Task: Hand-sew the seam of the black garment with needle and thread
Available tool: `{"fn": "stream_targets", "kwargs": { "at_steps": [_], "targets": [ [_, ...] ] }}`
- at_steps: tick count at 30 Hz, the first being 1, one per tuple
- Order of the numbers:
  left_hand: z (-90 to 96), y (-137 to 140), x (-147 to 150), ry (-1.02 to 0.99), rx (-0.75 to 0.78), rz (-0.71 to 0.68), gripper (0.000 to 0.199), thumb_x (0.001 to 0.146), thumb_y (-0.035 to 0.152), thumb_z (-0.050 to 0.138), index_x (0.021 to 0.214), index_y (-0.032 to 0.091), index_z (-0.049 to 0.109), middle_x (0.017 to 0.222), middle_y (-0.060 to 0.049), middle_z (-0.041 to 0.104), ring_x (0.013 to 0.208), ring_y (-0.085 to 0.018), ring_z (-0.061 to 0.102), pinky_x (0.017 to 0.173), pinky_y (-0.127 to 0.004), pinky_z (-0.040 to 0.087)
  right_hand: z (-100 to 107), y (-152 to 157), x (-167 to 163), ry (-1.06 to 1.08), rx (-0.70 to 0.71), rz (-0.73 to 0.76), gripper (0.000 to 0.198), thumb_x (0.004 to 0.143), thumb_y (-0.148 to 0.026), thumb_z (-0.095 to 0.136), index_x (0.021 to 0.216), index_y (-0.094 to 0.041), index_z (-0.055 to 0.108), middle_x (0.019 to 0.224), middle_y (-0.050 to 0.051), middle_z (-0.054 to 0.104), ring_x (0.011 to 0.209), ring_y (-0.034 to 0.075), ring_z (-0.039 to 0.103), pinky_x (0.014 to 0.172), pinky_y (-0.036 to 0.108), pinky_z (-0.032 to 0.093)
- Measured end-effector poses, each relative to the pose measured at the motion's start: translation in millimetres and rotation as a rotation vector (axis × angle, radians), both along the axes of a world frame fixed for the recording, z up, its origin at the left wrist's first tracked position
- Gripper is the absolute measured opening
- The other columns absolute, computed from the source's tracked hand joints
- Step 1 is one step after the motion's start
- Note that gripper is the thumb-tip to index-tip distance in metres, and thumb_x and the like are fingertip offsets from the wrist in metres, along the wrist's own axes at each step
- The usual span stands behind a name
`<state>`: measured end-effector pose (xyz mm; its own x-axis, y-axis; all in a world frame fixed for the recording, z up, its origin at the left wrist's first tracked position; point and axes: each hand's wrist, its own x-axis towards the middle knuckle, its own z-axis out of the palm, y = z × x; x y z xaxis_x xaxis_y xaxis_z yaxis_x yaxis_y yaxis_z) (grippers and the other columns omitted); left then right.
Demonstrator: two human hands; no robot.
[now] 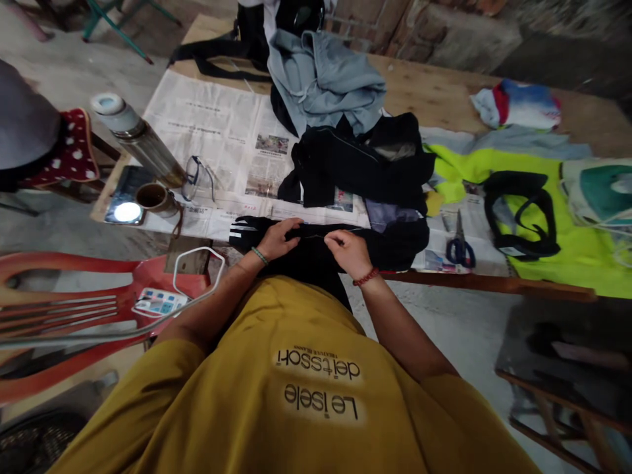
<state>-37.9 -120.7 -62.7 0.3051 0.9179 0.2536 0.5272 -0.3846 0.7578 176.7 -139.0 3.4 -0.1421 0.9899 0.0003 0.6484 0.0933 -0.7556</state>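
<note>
A black garment (395, 245) with white stripes at its left end lies along the near table edge in front of me. My left hand (280, 241), with a green bead bracelet at its wrist, is closed on the upper edge of this cloth. To its right, my right hand (351, 253), wearing a red bracelet, is closed in a pinch over the same garment. Whatever sits between its thumb and forefinger is too small to make out. A thin pale line shows on the cloth between the hands.
Newspaper (217, 125) covers part of the table. Beyond my hands lie black clothing (355, 158) and grey clothing (326, 79). Scissors (460, 247), a black strap (523, 247) and an iron (605, 191) are rightward. A bottle (143, 148), mug (157, 199) and glasses (198, 179) stand leftward.
</note>
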Motion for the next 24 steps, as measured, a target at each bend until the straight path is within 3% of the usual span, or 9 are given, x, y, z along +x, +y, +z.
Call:
{"fn": "stream_targets", "kwargs": {
  "at_steps": [4, 8, 12, 18, 24],
  "targets": [
    [-0.3, 0.5, 0.4, 0.019, -0.051, 0.012, 0.051, 0.074, 0.019, 0.061, 0.125, 0.017, 0.054, 0.098, -0.004, 0.067, 0.085, -0.016, 0.062, 0.079, -0.028, 0.05, 5.5, 19.9, -8.8, 0.157, 0.038, -0.1, 0.015, 0.075, -0.032, 0.061, 0.072, -0.018, 0.065, 0.075, 0.002, 0.062, 0.066, 0.011, 0.054, 0.064, 0.023, 0.045],
    [-0.9, 1.9, 0.8, 0.041, -0.067, 0.02, 0.053, 0.073, 0.019, 0.062, 0.125, 0.018, 0.053, 0.093, -0.003, 0.067, 0.08, -0.016, 0.062, 0.074, -0.027, 0.05, -2.3, 30.8, -35.1, 0.533, -0.204, -0.144, 0.021, 0.072, -0.037, 0.066, 0.077, -0.018, 0.058, 0.064, -0.003, 0.057, 0.049, 0.007, 0.048, 0.047, 0.019, 0.039],
    [1.1, 3.0, 0.8, 0.004, -0.072, -0.016, 0.06, 0.073, 0.017, 0.059, 0.132, 0.018, 0.047, 0.094, -0.003, 0.068, 0.081, -0.015, 0.064, 0.077, -0.026, 0.05, -1.2, 33.7, -56.2, 0.843, -0.416, -0.111, 0.023, 0.079, -0.038, 0.061, 0.084, -0.02, 0.048, 0.076, -0.002, 0.064, 0.047, 0.006, 0.053, 0.044, 0.018, 0.04],
    [3.8, 3.4, 1.8, 0.039, -0.082, -0.008, 0.051, 0.073, 0.016, 0.059, 0.123, 0.017, 0.054, 0.095, -0.003, 0.069, 0.085, -0.017, 0.064, 0.079, -0.027, 0.05, -0.8, 36.6, -64.4, 0.881, -0.52, -0.08, 0.017, 0.089, -0.038, 0.051, 0.091, -0.021, 0.051, 0.075, -0.003, 0.063, 0.052, 0.007, 0.056, 0.05, 0.019, 0.045],
    [3.6, 2.6, 1.7, 0.075, -0.071, -0.021, 0.051, 0.074, 0.017, 0.06, 0.124, 0.017, 0.054, 0.099, -0.004, 0.069, 0.088, -0.018, 0.064, 0.08, -0.027, 0.049, -0.8, 36.4, -64.9, 0.915, -0.52, -0.121, 0.025, 0.094, -0.036, 0.044, 0.114, -0.026, 0.055, 0.065, -0.005, 0.06, 0.05, 0.005, 0.054, 0.046, 0.015, 0.041]
  ]
}}
